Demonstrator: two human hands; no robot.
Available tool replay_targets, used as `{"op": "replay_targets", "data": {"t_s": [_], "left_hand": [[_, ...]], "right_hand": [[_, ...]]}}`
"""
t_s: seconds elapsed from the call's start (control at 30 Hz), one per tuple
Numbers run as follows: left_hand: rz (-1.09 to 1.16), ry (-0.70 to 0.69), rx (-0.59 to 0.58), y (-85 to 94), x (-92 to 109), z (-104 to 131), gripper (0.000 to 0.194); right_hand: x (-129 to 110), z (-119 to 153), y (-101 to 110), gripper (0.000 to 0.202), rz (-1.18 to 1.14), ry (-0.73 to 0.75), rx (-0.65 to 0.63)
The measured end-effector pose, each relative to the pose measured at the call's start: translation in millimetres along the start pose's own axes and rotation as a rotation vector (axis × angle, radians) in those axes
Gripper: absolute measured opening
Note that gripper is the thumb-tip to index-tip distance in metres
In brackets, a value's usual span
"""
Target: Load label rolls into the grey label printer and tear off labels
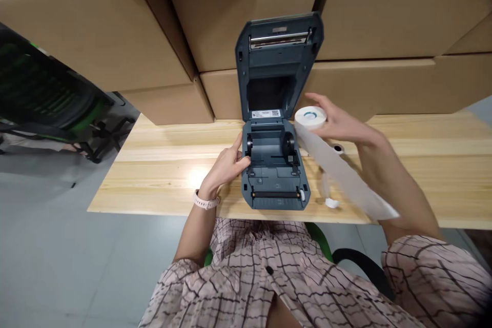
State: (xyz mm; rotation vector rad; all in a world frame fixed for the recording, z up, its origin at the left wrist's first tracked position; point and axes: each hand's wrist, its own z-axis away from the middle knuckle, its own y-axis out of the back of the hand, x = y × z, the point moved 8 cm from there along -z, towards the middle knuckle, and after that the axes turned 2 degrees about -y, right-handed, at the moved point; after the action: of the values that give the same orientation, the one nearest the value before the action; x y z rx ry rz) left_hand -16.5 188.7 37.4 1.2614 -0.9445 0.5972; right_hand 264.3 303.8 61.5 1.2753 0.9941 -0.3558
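A paper strip (342, 171) is trailing toward me. My left hand (226, 166) is resting half-open against the printer (271, 177) — likely steadying it. Farther, my right hand (342, 120) is gripping the roll (307, 122) — some fingertips hidden — beside the raised lid (274, 69).

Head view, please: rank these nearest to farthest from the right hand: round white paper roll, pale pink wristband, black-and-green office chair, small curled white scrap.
1. Round white paper roll: held in the right hand.
2. Small curled white scrap: on the wooden tabletop, toward its near edge.
3. Pale pink wristband: on the left wrist.
4. Black-and-green office chair: far left, beyond the tabletop.
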Motion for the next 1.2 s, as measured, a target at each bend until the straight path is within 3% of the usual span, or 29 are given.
{"op": "replay_targets", "data": {"t_s": [0.1,0.17,0.23,0.33,0.4,0.5,0.6,0.7,0.8,0.9,0.97,1.03,1.1,1.2], "left_hand": [[0.021,0.004,0.005,-0.2,-2,1,0.091],[0.022,0.011,0.012,0.0,-2,1,0.088],[0.017,0.018,0.015,0.3,-2,1,0.086],[0.019,0.016,0.017,0.7,-1,0,0.085],[0.013,0.013,0.021,1.3,-1,0,0.086],[-0.005,0.02,0.024,1.5,-2,-1,0.087],[0.001,0.012,0.037,1.5,-2,-1,0.086],[0.027,-0.013,0.04,0.4,-1,-1,0.084],[0.021,-0.016,0.031,-1.1,-2,-1,0.083],[-0.014,-0.006,0.035,-0.9,-4,-1,0.085],[-0.023,-0.004,0.03,-1.3,-5,-1,0.087],[-0.023,-0.004,0.023,-2.1,-5,-1,0.089],[-0.03,-0.013,0.019,-2.6,-5,-1,0.091],[-0.07,-0.03,0.014,-3.1,-3,-1,0.093]], "right_hand": [[14,-10,-18,0.123,-0.08,-0.01,0.002],[23,-8,-18,0.125,-0.135,-0.014,0.004],[32,4,-8,0.119,-0.212,-0.022,0.009],[53,36,17,0.092,-0.377,-0.077,0.061],[66,60,18,0.08,-0.476,-0.134,-0.015],[77,85,-1,0.077,-0.496,-0.19,-0.207],[81,93,-12,0.056,-0.411,-0.194,-0.239],[58,98,-7,0.055,-0.438,-0.105,-0.244],[-7,103,-2,0.066,-0.46,0.133,-0.27],[-77,97,-31,0.059,-0.168,0.273,-0.334],[-108,81,-56,0.055,0.062,0.327,-0.253],[-120,65,-84,0.055,0.23,0.355,-0.212],[-116,54,-108,0.056,0.342,0.355,-0.228],[-104,51,-122,0.056,0.422,0.354,-0.253]]}}
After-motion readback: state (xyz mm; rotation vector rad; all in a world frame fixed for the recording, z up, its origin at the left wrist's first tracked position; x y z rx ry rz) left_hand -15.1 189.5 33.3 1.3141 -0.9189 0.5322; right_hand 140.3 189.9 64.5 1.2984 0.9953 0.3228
